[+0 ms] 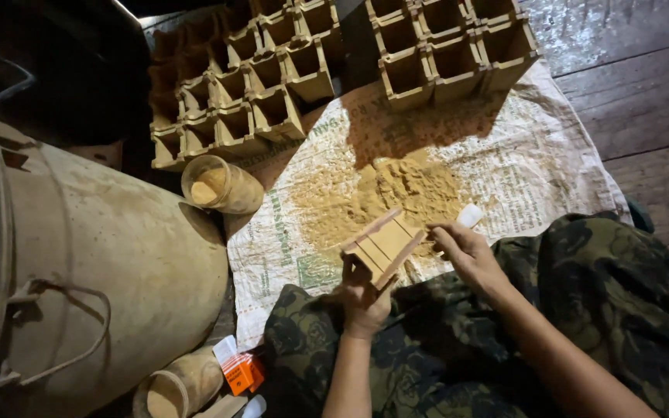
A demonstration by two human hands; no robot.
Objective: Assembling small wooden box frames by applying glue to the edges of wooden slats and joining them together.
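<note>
Tilting wooden box point(385, 245) in left hand point(361, 298), right hand point(466, 251) alongside.

Wooden mould point(385, 244): pale, planed slats, matt, dusted with powder; held by bare left hand point(361, 298).
Powder heap point(396, 193): tan, fine-grained, dry, matt.
Woven sack point(505, 166) beneath it: white plastic weave, creased, faintly shiny, faded green print.
Small white piece point(470, 215) at right hand point(466, 251) fingertips: smooth, looks like plastic.
Box racks point(234, 101) and point(451, 50): raw unvarnished wood, rough cut edges, dusty.
Large drum point(102, 263): dull, smooth wall coated in tan dust; material cannot be told.
Jar point(222, 186): clear plastic, cloudy with powder.
Floor point(636, 85): worn dark planks, slight sheen.
Trousers point(598, 286): matt camouflage cloth.
</note>
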